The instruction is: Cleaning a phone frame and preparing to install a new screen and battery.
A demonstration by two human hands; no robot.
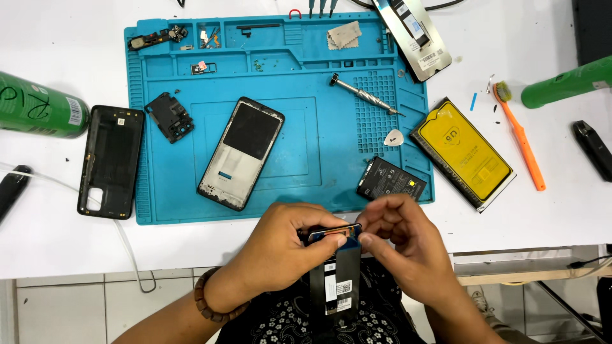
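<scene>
Both hands hold a black phone display panel (336,280) upright at the table's front edge, over my lap. My left hand (290,245) grips its top left corner, thumb on the top edge. My right hand (405,239) pinches the top right corner with fingertips. White stickers show on the panel's back. On the blue repair mat (159,197) beyond the hands lies a bare phone frame (241,153), tilted, with a black battery (389,179) to its right.
A black back cover (111,161) lies left of the mat, a green can (39,105) behind it. On the mat: a small black cover piece (169,117), a screwdriver (364,95), a white pick (394,137). Right: a yellow screen-protector box (464,155), an orange brush (521,137), a green bottle (567,81).
</scene>
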